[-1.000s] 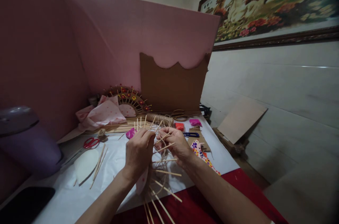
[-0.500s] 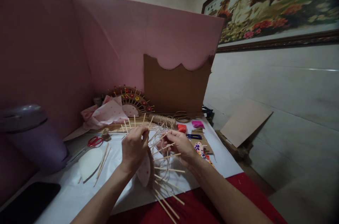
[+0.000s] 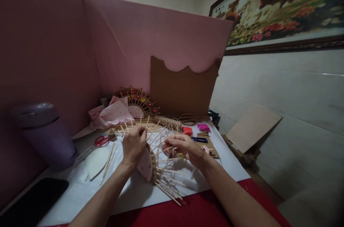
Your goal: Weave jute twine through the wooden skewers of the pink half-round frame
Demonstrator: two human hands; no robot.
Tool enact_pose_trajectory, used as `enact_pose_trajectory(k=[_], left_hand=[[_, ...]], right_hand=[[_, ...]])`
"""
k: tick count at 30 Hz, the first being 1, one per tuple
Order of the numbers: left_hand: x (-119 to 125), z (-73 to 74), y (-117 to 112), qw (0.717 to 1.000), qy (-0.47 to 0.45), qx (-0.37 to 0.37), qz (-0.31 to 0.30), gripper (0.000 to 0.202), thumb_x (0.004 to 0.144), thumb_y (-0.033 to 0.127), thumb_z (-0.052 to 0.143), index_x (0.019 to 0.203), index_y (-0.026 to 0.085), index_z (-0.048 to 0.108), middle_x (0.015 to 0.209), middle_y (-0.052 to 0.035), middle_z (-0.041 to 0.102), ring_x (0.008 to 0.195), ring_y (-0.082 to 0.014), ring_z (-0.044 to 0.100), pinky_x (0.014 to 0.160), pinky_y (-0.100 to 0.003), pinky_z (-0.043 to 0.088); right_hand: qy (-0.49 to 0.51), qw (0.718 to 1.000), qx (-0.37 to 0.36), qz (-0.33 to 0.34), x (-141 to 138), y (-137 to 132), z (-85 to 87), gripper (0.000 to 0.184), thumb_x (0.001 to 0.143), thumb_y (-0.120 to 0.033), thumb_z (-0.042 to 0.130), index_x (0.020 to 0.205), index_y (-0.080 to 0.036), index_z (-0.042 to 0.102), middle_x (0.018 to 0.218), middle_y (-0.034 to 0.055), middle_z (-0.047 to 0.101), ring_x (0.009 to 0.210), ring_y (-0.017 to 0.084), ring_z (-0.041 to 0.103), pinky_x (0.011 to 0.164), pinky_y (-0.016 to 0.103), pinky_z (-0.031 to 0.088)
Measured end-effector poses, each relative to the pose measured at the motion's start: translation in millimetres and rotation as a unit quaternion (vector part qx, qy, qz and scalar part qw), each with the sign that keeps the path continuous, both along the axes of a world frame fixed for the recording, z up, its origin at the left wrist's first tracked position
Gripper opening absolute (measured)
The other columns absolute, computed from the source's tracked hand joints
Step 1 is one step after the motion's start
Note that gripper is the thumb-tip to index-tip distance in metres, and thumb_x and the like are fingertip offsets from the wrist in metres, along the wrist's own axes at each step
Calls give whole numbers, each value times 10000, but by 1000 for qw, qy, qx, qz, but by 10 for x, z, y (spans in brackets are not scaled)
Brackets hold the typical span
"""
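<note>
My left hand [image 3: 134, 146] is closed on the upper edge of a half-round piece [image 3: 146, 168] covered in pale pink dotted cloth. Thin wooden sticks [image 3: 170, 172] fan out from its curved rim, where brown twine is woven between them. On the right side of the fan, my right hand [image 3: 182, 145] has its fingers pinched together among the sticks, with thin twine [image 3: 167, 160] looping below them. The exact grip of its fingertips is partly hidden. The piece is held tilted above the white table covering [image 3: 129, 196].
At left are a purple tumbler [image 3: 48, 141], black phone [image 3: 34, 198], red-handled scissors [image 3: 101, 141] and a white leaf-shaped piece [image 3: 96, 162]. Behind lie a twine roll [image 3: 168, 121], dotted cloth [image 3: 116, 112] and a decorated fan [image 3: 142, 100]. Blue cutter [image 3: 199, 140] lies at right.
The half-round piece has turned a little, showing more of its dotted face, and its lower sticks have risen. My right hand stays by the sticks. The whole view has shifted slightly.
</note>
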State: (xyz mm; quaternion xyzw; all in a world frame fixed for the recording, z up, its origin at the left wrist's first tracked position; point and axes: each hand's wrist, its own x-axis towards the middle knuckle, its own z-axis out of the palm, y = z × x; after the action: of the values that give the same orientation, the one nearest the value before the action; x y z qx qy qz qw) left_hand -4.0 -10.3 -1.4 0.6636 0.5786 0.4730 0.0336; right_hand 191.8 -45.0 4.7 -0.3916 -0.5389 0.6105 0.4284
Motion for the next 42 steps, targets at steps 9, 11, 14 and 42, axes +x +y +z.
enact_pose_trajectory(k=[9, 11, 14, 42], left_hand=[[48, 31, -55, 998, 56, 10, 20, 183, 792, 218, 457, 726, 203, 627, 691, -30, 646, 639, -165, 576, 608, -264, 366], [31, 44, -48, 998, 46, -7, 34, 194, 790, 231, 456, 729, 205, 638, 695, -36, 661, 641, -171, 589, 607, -267, 371], [-16, 61, -22, 997, 32, -41, 62, 210, 786, 272, 460, 747, 215, 658, 718, -49, 685, 688, -196, 616, 611, -275, 378], [-231, 32, 181, 988, -101, -82, 86, 200, 675, 333, 523, 648, 192, 663, 627, -46, 676, 600, -194, 607, 532, -268, 383]], right_hand=[[-19, 999, 26, 2, -23, -73, 79, 194, 700, -271, 675, 855, -155, 670, 849, 58, 679, 700, 128, 593, 633, 249, 436], [-26, 999, 32, 13, -1, -71, 77, 246, 713, -340, 683, 880, -160, 668, 853, 57, 676, 703, 126, 596, 636, 246, 435], [-78, 995, 55, 25, 35, -29, 17, 328, 725, -458, 656, 798, -139, 676, 747, 57, 666, 614, 124, 579, 589, 255, 421], [-377, 818, 370, -229, -131, -674, 69, 174, 867, -266, 495, 795, -203, 640, 731, 50, 668, 615, 159, 570, 594, 282, 360]])
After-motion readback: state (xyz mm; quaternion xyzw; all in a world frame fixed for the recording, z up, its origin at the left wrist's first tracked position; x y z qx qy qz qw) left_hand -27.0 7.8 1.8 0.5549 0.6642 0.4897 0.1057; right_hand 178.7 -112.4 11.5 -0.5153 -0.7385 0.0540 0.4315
